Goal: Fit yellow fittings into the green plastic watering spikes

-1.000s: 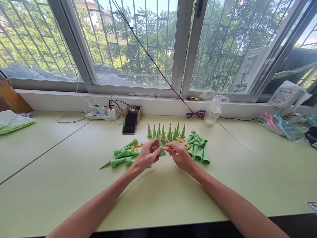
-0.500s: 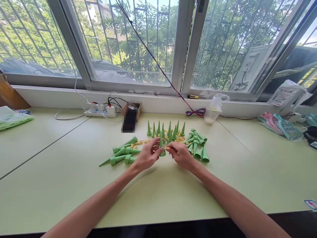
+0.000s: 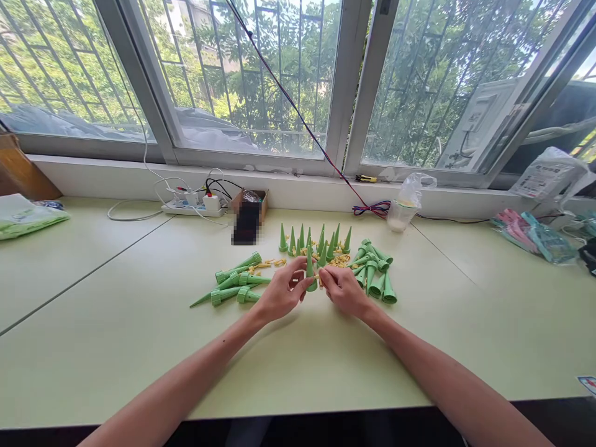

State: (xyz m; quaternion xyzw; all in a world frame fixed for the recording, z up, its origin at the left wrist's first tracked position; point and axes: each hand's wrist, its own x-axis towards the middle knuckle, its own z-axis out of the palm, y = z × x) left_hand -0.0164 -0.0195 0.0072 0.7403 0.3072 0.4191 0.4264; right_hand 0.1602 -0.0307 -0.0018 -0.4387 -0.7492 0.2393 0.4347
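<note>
My left hand (image 3: pixel 285 290) is closed around the lower part of a green cone-shaped plastic spike (image 3: pixel 310 264), which points upward. Beside it, my right hand (image 3: pixel 345 289) pinches a small yellow plastic piece (image 3: pixel 319 281) against the right side of the spike's base. Whether that piece sits in the base or only touches it, I cannot tell. Behind both hands, several green spikes (image 3: pixel 282 239) stand upright on their caps, with loose yellow pieces (image 3: pixel 342 259) among them. Capped green spikes (image 3: pixel 228 297) lie to the left of my left hand. More green cones (image 3: pixel 371 273) are piled right of my right hand.
All of this lies on a pale green table (image 3: pixel 261 372). Along the windowsill are a power strip (image 3: pixel 193 209), a small cardboard box (image 3: pixel 261 202), a plastic cup with a bag (image 3: pixel 400 214) and coiled cable (image 3: pixel 372 209). Bagged items (image 3: pixel 535 236) lie at the right.
The view has shifted slightly. My hands have moved a little to the right with the spike, and the yellow piece now shows more clearly at the spike's base.
</note>
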